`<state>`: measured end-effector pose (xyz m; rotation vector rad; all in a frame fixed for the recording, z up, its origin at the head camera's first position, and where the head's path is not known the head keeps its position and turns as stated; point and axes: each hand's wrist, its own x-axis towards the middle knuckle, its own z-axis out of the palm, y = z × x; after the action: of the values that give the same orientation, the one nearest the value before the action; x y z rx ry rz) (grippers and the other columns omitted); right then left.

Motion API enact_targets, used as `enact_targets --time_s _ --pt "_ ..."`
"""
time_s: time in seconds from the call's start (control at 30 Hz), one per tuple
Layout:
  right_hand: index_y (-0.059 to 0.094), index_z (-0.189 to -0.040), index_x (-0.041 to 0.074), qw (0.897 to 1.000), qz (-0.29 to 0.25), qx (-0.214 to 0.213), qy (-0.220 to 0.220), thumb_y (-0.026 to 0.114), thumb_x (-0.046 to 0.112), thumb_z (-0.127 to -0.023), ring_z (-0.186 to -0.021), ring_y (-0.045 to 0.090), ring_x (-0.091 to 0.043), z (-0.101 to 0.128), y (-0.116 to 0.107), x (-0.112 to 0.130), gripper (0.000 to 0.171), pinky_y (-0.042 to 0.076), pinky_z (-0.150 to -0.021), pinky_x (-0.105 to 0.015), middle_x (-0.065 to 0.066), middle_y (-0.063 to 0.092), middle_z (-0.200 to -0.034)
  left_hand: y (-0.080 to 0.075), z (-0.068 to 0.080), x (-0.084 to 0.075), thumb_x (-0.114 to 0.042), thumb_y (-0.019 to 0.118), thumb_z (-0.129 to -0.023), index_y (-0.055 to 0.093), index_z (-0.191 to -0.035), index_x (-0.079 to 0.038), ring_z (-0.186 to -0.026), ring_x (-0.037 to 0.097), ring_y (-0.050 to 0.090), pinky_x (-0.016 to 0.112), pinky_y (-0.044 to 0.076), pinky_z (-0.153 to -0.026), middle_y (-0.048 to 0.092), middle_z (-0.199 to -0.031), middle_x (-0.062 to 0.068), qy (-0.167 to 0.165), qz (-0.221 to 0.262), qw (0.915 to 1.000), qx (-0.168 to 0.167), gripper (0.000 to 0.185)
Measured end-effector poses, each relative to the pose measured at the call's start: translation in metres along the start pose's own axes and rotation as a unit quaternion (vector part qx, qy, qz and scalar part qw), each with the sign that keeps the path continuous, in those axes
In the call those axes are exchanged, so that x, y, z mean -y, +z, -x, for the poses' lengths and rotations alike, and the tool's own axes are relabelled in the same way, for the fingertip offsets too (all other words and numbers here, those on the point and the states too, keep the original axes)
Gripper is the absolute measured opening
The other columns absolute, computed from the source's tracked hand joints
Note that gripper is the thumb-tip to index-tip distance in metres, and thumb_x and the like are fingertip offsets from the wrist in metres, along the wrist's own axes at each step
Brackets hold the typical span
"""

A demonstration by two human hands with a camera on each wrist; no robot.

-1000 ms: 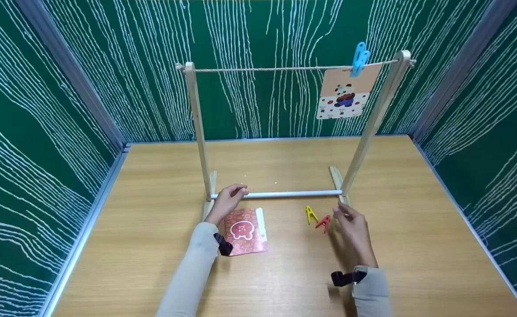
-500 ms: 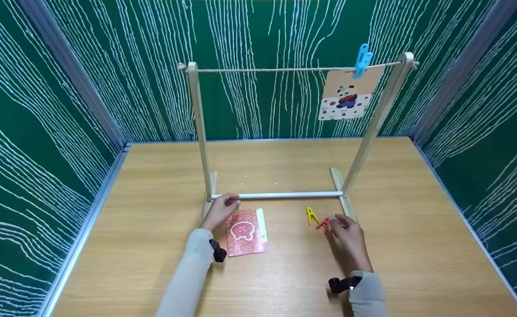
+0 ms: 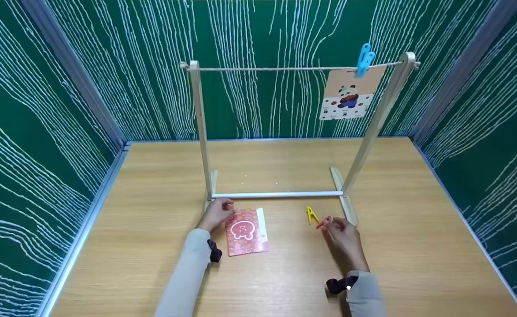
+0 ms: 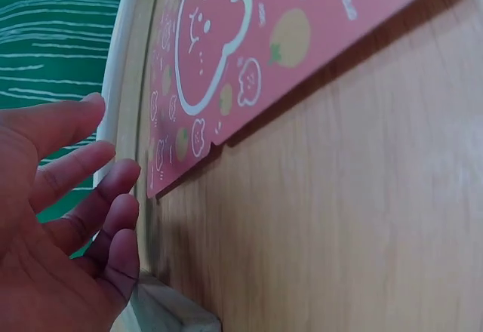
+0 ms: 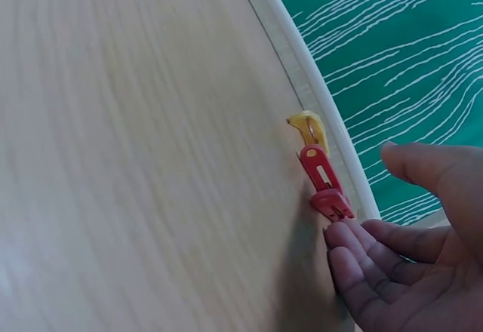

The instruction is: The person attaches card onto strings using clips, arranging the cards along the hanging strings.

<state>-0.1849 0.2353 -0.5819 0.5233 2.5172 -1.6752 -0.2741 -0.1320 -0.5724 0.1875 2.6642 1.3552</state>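
In the head view, the left hand (image 3: 216, 214) hovers at the upper left corner of a pink card (image 3: 243, 242) with a white-outlined bear face. Its fingers are loosely bent with nothing between them, as the left wrist view shows. A red clothespin (image 5: 322, 175) lies on the table at the fingertips of the right hand (image 3: 347, 241). Those fingers reach its near end, while the thumb stands apart in the right wrist view; whether they touch is hard to tell. Just beyond lies a yellow clothespin (image 3: 311, 215).
A wooden frame (image 3: 200, 123) stands behind the hands, with a rope (image 3: 263, 69) across its top and a white rod (image 3: 280, 194) low down. At the rope's right, a blue clothespin (image 3: 364, 61) holds a panda card (image 3: 333, 99). Green walls enclose the table (image 3: 153, 176).
The left hand has come back from near the white rod toward the pink card's corner. The right hand has moved nearer and leftward to the red clothespin, which has turned slightly.
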Motion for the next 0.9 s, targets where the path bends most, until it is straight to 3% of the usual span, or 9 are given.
enact_targets --time_s 0.13,0.47,0.67,0.9 --pt "0.05 -0.132 -0.002 1.0 0.024 0.0 -0.004 0.056 0.036 -0.096 -0.107 0.057 -0.027 -0.002 0.001 -0.002 0.053 0.048 -0.091 -0.036 -0.021 0.059 -0.12 -0.001 -0.002 0.002 -0.006 0.07 -0.082 0.063 -0.108 0.004 -0.092 0.024 0.06 0.039 0.051 -0.086 0.064 -0.099 0.014 -0.007 -0.015 0.9998 0.012 0.029" --pt "0.05 -0.131 -0.007 0.999 0.039 0.004 -0.03 0.066 0.022 -0.087 -0.1 0.054 -0.026 -0.007 0.01 -0.006 0.055 0.047 -0.085 -0.03 -0.019 0.057 -0.113 -0.016 -0.003 0.007 -0.014 0.079 -0.075 0.062 -0.108 0.001 -0.091 0.021 0.053 0.036 0.049 -0.083 0.058 -0.104 0.013 -0.048 -0.025 0.9967 0.061 0.04" --pt "0.05 -0.131 -0.008 0.997 0.055 0.001 -0.052 0.073 0.022 -0.082 -0.099 0.055 -0.026 -0.006 0.015 -0.008 0.061 0.046 -0.082 -0.028 -0.021 0.059 -0.114 -0.022 -0.002 0.006 -0.01 0.083 -0.07 0.062 -0.105 0.002 -0.091 0.02 0.051 0.036 0.046 -0.087 0.057 -0.101 0.011 -0.041 -0.026 0.9956 0.08 0.043" --pt "0.047 -0.135 -0.006 0.994 0.093 -0.008 -0.065 0.075 0.024 -0.081 -0.105 0.052 -0.032 -0.007 0.017 -0.009 0.068 0.045 -0.095 -0.045 -0.025 0.05 -0.119 -0.017 -0.004 0.007 -0.008 0.084 -0.069 0.061 -0.101 -0.003 -0.088 0.019 0.049 0.031 0.044 -0.079 0.054 -0.099 0.009 -0.055 -0.025 0.9946 0.084 0.04"
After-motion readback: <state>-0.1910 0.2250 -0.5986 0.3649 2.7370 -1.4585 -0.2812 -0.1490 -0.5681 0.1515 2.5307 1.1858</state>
